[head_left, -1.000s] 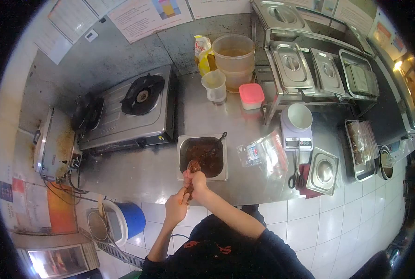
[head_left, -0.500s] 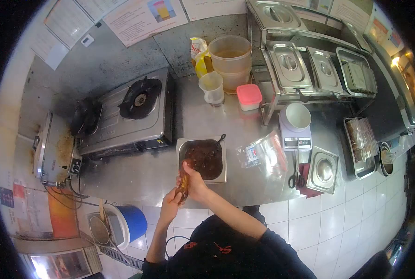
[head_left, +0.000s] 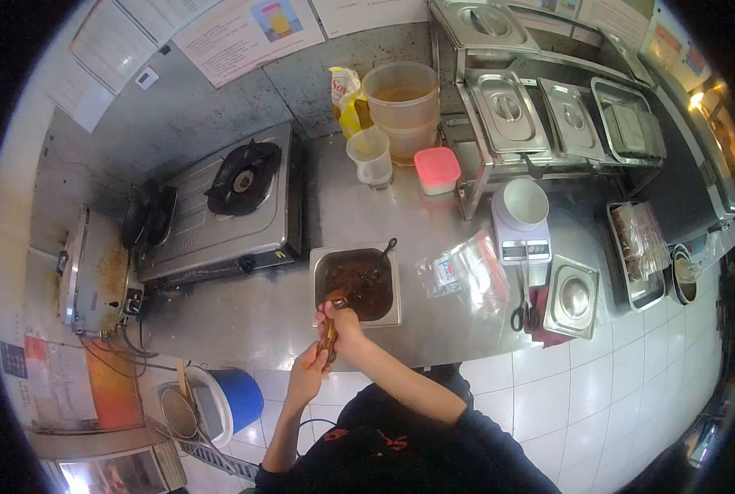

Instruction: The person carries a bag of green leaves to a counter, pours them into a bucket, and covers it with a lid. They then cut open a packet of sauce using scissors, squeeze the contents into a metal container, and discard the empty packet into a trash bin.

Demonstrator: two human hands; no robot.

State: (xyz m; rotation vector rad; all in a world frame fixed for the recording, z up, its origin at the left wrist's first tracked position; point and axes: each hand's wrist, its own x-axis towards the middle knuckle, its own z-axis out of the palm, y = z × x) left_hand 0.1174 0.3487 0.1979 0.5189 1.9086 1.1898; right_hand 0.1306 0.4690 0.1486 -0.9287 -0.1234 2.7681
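A steel pan of dark brown sauce with a black-handled utensil in it stands near the front edge of the steel counter. Over its lower left corner, my right hand is closed round a brown, glossy bag-like item, whose top pokes out above the fingers. Lower down, my left hand grips the bottom part of the same item, just off the counter edge. The fingers hide much of it.
A gas stove stands left of the pan. Behind are a jug, a large tub and a pink-lidded box. Plastic bags, a scale, scissors and a steel lid lie right.
The brown item now sticks up above my right hand, where a thumb showed before. Both hands have shifted slightly right and down. The whole view has moved a little.
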